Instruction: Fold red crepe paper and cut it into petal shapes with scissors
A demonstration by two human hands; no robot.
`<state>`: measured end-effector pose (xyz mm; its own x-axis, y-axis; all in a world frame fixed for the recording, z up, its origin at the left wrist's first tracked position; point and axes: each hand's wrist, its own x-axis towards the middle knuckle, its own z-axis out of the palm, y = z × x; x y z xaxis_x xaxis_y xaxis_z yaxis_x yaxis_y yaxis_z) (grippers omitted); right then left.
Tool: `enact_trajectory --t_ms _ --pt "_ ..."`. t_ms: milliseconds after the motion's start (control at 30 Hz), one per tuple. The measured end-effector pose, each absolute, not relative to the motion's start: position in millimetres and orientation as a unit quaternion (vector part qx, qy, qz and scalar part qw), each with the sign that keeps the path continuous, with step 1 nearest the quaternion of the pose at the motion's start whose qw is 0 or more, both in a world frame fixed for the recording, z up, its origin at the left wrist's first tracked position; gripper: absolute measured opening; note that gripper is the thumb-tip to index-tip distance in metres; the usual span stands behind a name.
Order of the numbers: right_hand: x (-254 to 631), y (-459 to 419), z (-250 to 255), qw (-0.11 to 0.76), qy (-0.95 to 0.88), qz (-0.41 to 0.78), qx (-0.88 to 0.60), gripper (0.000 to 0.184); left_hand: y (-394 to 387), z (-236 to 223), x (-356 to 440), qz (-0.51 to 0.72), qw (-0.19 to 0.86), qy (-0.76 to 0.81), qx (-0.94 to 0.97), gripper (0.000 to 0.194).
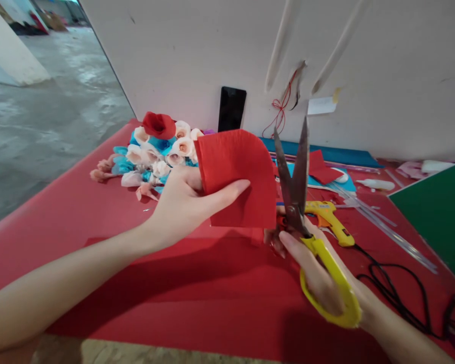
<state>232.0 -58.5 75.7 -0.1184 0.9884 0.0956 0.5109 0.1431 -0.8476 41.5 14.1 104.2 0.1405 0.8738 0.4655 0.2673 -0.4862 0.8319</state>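
Clearly, the left hand [187, 199] clamps red paper [237, 177] above the table's [53, 217] middle; the right hand [318, 268], its grip closed around the scissors' [298, 202] yellow handle, holds their blades apart beside it.

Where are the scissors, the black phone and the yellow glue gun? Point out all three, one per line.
Scissors [299, 184]: head view, on the metal blades above the pivot.
Black phone [232, 108]: head view, middle of its dark face.
Yellow glue gun [338, 229]: head view, on its handle.
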Motion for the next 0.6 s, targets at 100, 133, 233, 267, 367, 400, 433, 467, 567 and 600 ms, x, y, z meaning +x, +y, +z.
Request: enact_trajectory --t_ms 100,133,233,267,367,400,433,467,567,600 --pt "233.8 -57.7 77.2 0.319 -0.687 0.336 -0.560 0.015 15.7 104.5 39.5 0.516 0.293 0.406 0.695 0.032" --pt "233.9 -57.3 78.6 0.305 -0.694 0.339 -0.557 0.015 16.2 104.4 39.1 0.515 0.288 0.405 0.699 0.033" --pt "232.8 -55.5 82.9 0.282 -0.708 0.351 -0.545 0.015 17.3 103.7 38.5 0.498 0.269 0.418 0.711 0.033" --pt "232.4 -55.0 83.8 0.279 -0.711 0.354 -0.540 0.015 17.6 103.3 38.4 0.489 0.264 0.425 0.715 0.034" --pt "231.4 -53.8 84.2 0.279 -0.712 0.356 -0.537 0.013 17.9 101.5 38.2 0.469 0.254 0.435 0.726 0.038" --pt "231.3 -53.7 83.9 0.282 -0.711 0.356 -0.537 0.013 17.8 100.9 38.4 0.466 0.254 0.433 0.728 0.039" --pt "231.3 -53.8 83.5 0.285 -0.710 0.354 -0.537 0.014 17.7 100.5 38.7 0.465 0.256 0.429 0.731 0.039" --pt "231.3 -53.9 83.1 0.288 -0.711 0.352 -0.537 0.014 17.6 100.3 39.1 0.465 0.261 0.423 0.733 0.040" --pt "231.9 -54.3 82.4 0.295 -0.711 0.345 -0.538 0.013 16.8 101.0 40.4 0.462 0.277 0.407 0.738 0.044" --pt "232.1 -54.4 82.5 0.294 -0.710 0.346 -0.538 0.013 16.5 101.4 40.8 0.460 0.279 0.406 0.739 0.044"
